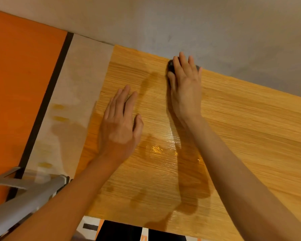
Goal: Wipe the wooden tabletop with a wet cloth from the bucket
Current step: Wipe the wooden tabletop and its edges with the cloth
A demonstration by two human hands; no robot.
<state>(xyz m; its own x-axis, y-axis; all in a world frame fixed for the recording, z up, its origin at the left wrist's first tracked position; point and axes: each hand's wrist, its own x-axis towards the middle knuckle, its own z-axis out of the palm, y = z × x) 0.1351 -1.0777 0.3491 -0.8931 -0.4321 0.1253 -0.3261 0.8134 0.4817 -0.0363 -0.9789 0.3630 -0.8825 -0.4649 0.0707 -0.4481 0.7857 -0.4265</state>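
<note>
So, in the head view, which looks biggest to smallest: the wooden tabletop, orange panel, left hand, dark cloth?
1. wooden tabletop
2. orange panel
3. left hand
4. dark cloth, with only slivers showing. The right hand covers most of it, so its real size is unsure.

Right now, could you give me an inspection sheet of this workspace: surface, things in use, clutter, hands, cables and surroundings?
Surface: wooden tabletop, with damp streaks and a shiny wet patch near the middle.
Job's things: dark cloth at the far edge by the wall, mostly hidden under the right hand; bucket not in view.
Clutter: nothing seen.
Hands: left hand lies flat on the tabletop, fingers straight; right hand presses on the cloth, fingers straight.
Cables: nothing seen.
Surroundings: grey wall behind the tabletop; orange surface at left; grey metal frame at lower left.
</note>
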